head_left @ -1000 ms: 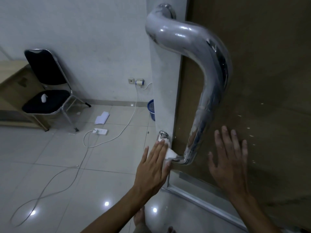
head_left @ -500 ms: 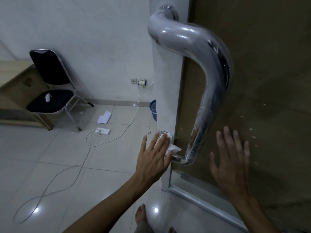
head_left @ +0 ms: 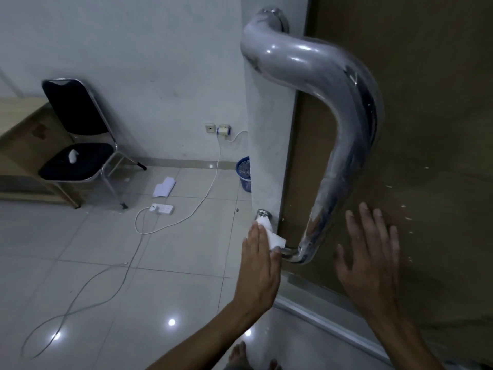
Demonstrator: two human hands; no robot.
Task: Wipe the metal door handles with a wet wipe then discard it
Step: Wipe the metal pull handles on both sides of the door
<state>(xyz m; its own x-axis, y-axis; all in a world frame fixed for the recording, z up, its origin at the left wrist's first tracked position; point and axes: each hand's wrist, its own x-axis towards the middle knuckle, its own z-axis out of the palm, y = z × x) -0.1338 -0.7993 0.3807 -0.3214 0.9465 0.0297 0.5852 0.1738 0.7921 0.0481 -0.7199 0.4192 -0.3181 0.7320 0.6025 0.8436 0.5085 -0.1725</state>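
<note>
A large curved chrome door handle point(head_left: 344, 129) runs down the edge of the brown door point(head_left: 432, 108). My left hand point(head_left: 260, 265) presses a white wet wipe point(head_left: 270, 235) against the handle's lower mount, fingers straight and flat along the door edge. A small round metal fitting point(head_left: 262, 214) shows just above the wipe. My right hand point(head_left: 373, 260) lies flat on the door face, fingers spread, to the right of the handle's lower bend.
A blue waste basket point(head_left: 244, 173) stands by the wall behind the door edge. A black folding chair point(head_left: 77, 145), a wooden desk point(head_left: 16, 145), a power strip point(head_left: 162, 208) with white cables and a paper point(head_left: 164, 186) lie on the tiled floor. My bare feet point(head_left: 240, 353) show below.
My left hand with the wipe slid up to the round fitting, then back down a little along the door edge. The right hand stayed flat on the door.
</note>
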